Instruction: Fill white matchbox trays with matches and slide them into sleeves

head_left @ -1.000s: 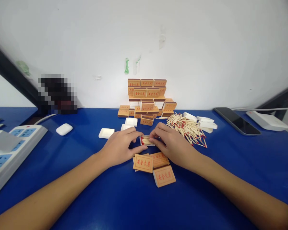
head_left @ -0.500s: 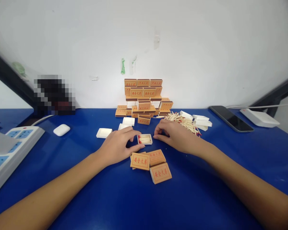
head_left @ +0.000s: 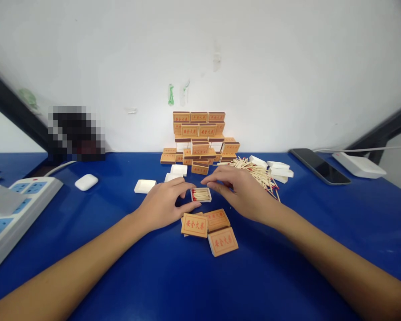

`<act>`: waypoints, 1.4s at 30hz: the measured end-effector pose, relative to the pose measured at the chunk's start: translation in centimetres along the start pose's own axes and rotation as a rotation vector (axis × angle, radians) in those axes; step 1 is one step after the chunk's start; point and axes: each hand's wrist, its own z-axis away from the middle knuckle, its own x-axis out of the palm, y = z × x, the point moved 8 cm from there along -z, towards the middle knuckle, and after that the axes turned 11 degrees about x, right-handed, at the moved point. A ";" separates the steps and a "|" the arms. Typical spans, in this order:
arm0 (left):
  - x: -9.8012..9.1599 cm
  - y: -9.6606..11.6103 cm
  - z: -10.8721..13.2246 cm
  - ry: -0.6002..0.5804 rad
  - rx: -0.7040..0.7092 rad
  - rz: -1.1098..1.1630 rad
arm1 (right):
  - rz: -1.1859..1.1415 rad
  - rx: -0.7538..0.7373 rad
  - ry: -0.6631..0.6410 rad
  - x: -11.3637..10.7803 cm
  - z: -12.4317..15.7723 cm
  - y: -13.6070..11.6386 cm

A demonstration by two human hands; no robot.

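Observation:
My left hand (head_left: 165, 200) steadies a small white matchbox tray (head_left: 205, 201) at its left end, thumb on the near side and forefinger on the far side. Red-headed matches (head_left: 200, 195) lie in the tray, heads to the left. Over the tray's far right corner is my right hand (head_left: 242, 189), its thumb and forefinger drawn together; anything between them is too small to make out. Close in front lie several orange matchbox sleeves (head_left: 195, 225), partly overlapping. To the right, behind my right hand, spreads a heap of loose matches (head_left: 254, 171).
Stacked matchboxes (head_left: 199, 131) stand against the wall. White trays (head_left: 145, 186) lie left of centre, and more trays (head_left: 280, 171) sit beside the match heap. A phone (head_left: 321, 167), a white box (head_left: 359, 165), an earphone case (head_left: 86, 182) and a power strip (head_left: 30, 189) lie farther out.
My right hand has moved left, from beside the tray to above its right end. My left hand keeps its place on the tray.

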 end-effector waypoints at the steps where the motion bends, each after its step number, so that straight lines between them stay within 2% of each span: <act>1: 0.0 0.0 0.0 0.001 0.003 -0.001 | -0.026 0.011 0.003 0.2 0.0 -0.1; 8: -0.1 0.0 0.1 0.007 0.013 -0.014 | -0.363 0.208 0.036 1.2 0.0 1.7; 15: -0.3 -0.1 0.2 0.050 -0.007 0.000 | -0.439 0.283 0.000 2.1 0.0 3.1; 20: -0.5 -0.1 0.2 0.077 -0.027 0.020 | -0.262 0.253 0.062 1.9 0.1 3.3; 24: -0.6 -0.2 0.1 0.090 -0.045 0.025 | -0.219 0.208 0.021 1.9 0.0 3.1; 33: -0.7 0.0 0.0 0.098 -0.012 0.053 | -0.141 0.096 0.051 1.1 -0.1 2.8; 42: -1.7 0.0 0.0 0.137 0.016 0.026 | -0.186 0.081 -0.124 1.4 0.0 2.5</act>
